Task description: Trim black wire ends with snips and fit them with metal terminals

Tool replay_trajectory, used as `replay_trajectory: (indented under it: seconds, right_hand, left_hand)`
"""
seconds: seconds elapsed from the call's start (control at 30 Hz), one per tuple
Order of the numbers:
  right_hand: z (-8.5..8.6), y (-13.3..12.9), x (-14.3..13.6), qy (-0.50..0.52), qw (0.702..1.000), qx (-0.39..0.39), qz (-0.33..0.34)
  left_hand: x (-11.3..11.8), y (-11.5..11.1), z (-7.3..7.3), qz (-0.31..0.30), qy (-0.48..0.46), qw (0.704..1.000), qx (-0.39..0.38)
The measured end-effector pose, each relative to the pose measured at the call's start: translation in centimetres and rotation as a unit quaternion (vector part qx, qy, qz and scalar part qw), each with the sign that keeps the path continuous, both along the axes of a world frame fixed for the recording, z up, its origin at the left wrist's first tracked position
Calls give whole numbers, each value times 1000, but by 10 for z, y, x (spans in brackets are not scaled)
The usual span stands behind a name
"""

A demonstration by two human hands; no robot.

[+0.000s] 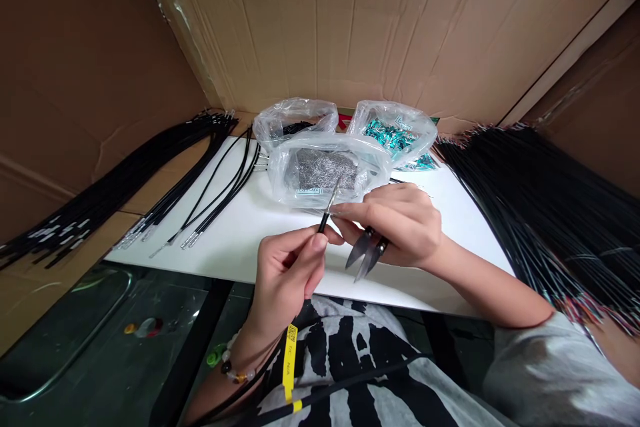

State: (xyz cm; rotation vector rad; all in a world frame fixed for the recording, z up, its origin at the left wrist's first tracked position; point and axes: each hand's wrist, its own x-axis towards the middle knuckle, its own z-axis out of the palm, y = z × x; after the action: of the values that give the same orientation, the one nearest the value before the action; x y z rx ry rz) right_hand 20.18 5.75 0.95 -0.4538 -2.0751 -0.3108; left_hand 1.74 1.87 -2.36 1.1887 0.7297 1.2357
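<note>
Cable bundles (150,160) lie at the left of the desk (240,240); a cable stack (525,193) lies at the right. Three plastic bags (320,193) stand between them, one near, two far.

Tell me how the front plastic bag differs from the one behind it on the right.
The front bag holds fine, dull grey bits; the back-right bag holds shiny teal pieces. The front bag lies closer to the right hand, the back-right bag closer to the cardboard wall. Both are see-through plastic.
</note>
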Motion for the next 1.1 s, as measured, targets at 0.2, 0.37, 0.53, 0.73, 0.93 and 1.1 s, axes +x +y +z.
replay_trajectory:
  seconds: [0.2, 0.37, 0.53, 0.73, 0.93, 1.1]
  right_hand:
    - [-2, -3, -8, 63, 994, -81, 18]
    - [0, 3, -3, -24, 990, 137, -19]
    - [9, -3, -2, 104, 974, -201, 16]
    - [15, -3, -8, 276, 814, -508, 54]
    - [14, 1, -9, 281, 815, -501, 77]
    - [9, -4, -8, 177, 936, -304, 25]
  left_hand:
    - [-6, -1, 6, 97, 173, 969, 150]
    - [-1, -2, 11, 144, 218, 950, 170]
    - [1, -6, 9, 210, 237, 936, 150]
    - [-1, -3, 3, 250, 297, 892, 231]
    - [2, -4, 2, 226, 262, 916, 205]
    - [2, -1, 3, 144, 132, 978, 68]
